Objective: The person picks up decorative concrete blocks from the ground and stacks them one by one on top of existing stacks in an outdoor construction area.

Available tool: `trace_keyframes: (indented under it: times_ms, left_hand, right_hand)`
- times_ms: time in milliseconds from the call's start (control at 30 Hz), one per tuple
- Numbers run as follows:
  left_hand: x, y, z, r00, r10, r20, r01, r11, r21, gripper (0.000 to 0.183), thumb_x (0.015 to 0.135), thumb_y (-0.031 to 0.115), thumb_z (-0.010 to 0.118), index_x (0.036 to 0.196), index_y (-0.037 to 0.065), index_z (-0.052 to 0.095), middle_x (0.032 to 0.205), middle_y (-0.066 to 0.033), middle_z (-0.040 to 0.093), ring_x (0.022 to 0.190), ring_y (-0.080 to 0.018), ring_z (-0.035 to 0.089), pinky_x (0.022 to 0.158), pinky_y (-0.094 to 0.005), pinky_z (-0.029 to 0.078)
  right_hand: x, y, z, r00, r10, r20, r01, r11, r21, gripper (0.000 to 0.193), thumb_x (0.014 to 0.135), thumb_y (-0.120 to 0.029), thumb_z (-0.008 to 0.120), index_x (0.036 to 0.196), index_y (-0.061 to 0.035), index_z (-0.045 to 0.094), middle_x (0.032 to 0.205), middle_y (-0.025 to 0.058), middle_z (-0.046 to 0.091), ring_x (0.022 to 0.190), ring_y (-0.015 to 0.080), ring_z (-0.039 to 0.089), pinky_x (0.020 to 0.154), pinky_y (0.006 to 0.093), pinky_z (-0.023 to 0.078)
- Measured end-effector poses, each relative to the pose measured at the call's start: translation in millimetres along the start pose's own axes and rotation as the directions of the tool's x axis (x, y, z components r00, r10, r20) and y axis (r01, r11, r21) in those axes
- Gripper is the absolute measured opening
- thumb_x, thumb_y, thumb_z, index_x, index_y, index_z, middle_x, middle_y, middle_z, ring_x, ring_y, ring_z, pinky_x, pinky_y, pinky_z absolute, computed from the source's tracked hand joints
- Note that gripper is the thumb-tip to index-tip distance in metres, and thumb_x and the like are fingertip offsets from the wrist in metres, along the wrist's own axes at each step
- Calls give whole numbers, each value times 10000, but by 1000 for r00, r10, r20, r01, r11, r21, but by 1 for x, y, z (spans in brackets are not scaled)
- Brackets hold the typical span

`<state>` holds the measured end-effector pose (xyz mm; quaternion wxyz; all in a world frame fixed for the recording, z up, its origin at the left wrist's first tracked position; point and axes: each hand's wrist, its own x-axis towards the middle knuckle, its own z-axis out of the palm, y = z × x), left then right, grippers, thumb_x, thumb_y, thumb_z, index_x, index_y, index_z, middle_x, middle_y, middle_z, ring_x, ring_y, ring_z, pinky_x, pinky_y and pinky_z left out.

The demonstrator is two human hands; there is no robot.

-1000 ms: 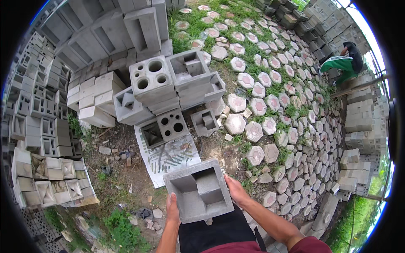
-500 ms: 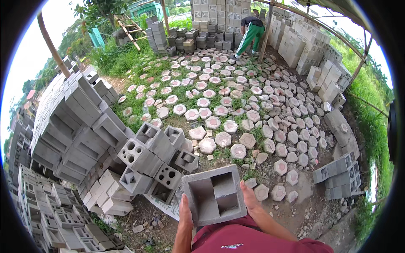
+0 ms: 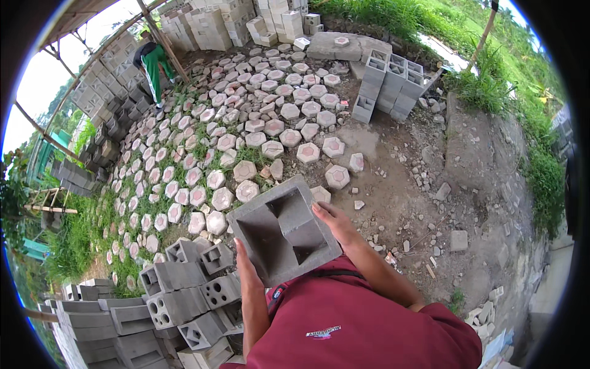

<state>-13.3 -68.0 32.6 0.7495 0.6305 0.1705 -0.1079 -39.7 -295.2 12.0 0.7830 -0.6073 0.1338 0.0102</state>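
Note:
A grey concrete block point(image 3: 263, 237) with square hollows is held in front of my maroon shirt, tilted so its open face shows. My left hand point(image 3: 247, 270) presses against its left side, thumb up along the edge. On the opposite side my right hand point(image 3: 335, 222) grips it, with the thumb over the rim. The fingers of both hands are mostly hidden behind the block. Below and left of it lies a pile of grey hollow blocks point(image 3: 181, 301), some with round holes.
Hexagonal paving stones point(image 3: 246, 171) cover much of the ground, with grass between. A small stack of grey blocks point(image 3: 390, 83) stands at the far right. Rubble point(image 3: 430, 178) lies to the right. At the far left a person in green trousers point(image 3: 153, 67) bends beside stacked pale blocks point(image 3: 203, 29).
My view has swung to the right, bringing the small block stack toward the middle and the block pile lower left. Both hands still hold the block, which is now tilted more.

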Motion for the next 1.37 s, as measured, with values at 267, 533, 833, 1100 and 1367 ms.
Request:
trace_keyframes:
  times_ms: [267, 533, 833, 1100, 1367]
  left_hand:
    - [16, -67, 104, 888, -140, 439, 174, 984, -39, 652, 924, 501, 477, 1328, -8, 426, 1244, -129, 546, 1081, -227, 579, 926, -336, 477]
    - [29, -76, 227, 691, -360, 627, 346, 926, 150, 641, 920, 515, 480, 1260, -28, 490, 1213, -136, 556, 1082, -198, 540, 929, -322, 423]
    - [119, -109, 361, 577, -318, 752, 117, 944, 309, 615, 910, 525, 494, 1162, -35, 542, 1107, -108, 564, 1036, -163, 495, 911, -299, 382]
    - [209, -105, 487, 620, -213, 755, 53, 971, 231, 541, 928, 486, 488, 1113, -18, 558, 1057, -99, 599, 970, -147, 554, 861, -289, 435]
    - [287, -102, 577, 699, -302, 648, 232, 953, 195, 537, 927, 489, 489, 1121, -6, 563, 1066, -97, 603, 965, -157, 565, 865, -305, 444]
  right_hand:
    - [-50, 24, -124, 936, -13, -351, -3, 999, -46, 657, 881, -501, 576, 1221, 58, 519, 1134, 82, 570, 1067, 142, 491, 928, 278, 373]
    - [-82, 6, -199, 759, -40, -650, 197, 965, 171, 576, 939, -389, 529, 1248, 95, 488, 1210, 97, 553, 1131, 156, 489, 992, 281, 350]
    - [-26, -11, -275, 638, 37, -769, 299, 908, 292, 612, 947, -414, 490, 1266, 108, 471, 1248, 144, 538, 1155, 194, 497, 1009, 305, 347]
    - [116, -27, -387, 583, -203, -787, 256, 965, -59, 637, 942, -419, 491, 1279, 121, 450, 1290, 169, 511, 1200, 197, 465, 1020, 301, 339]
    - [233, -68, -466, 665, -21, -746, 103, 993, 64, 607, 937, -393, 514, 1301, 88, 452, 1274, 144, 536, 1213, 195, 465, 1051, 291, 308]
